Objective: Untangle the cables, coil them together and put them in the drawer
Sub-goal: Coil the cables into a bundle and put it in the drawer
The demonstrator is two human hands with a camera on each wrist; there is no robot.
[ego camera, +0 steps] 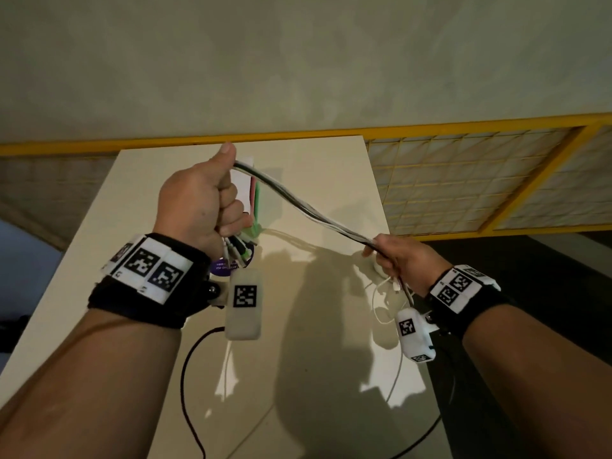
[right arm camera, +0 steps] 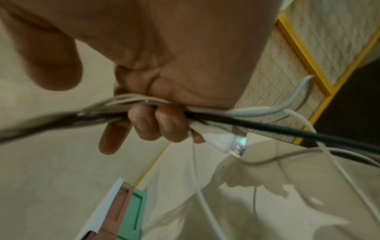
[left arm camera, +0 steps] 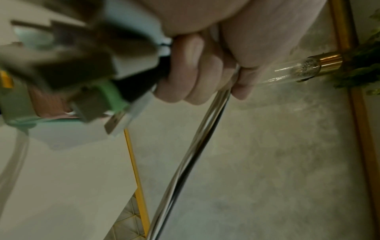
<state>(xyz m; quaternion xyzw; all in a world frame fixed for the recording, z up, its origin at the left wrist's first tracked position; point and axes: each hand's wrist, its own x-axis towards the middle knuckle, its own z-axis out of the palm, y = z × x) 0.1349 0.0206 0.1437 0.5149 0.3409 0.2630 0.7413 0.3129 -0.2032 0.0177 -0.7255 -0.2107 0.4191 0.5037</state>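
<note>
A bundle of white and black cables (ego camera: pixel 308 210) stretches in the air between my two hands above the white table (ego camera: pixel 331 392). My left hand (ego camera: pixel 212 200) is a raised fist gripping one end; several plugs (ego camera: pixel 236 250) stick out below it, among them a green one (left arm camera: pixel 102 95). My right hand (ego camera: pixel 387 256) grips the bundle (right arm camera: pixel 144 105) lower on the right, fingers curled round it, and a white plug (right arm camera: pixel 220 139) pokes out beside them. Loose white cable tails (ego camera: pixel 384 303) hang from the right hand onto the table. A small drawer unit (ego camera: pixel 253 197) with pink and green fronts stands behind my left hand.
A dark cable (ego camera: pixel 185 376) from the wrist gear loops over the table's near part. Yellow-framed wire mesh panels (ego camera: pixel 463 180) lie beyond the table's right and far edges. The floor (ego camera: pixel 546 260) right of the table is dark.
</note>
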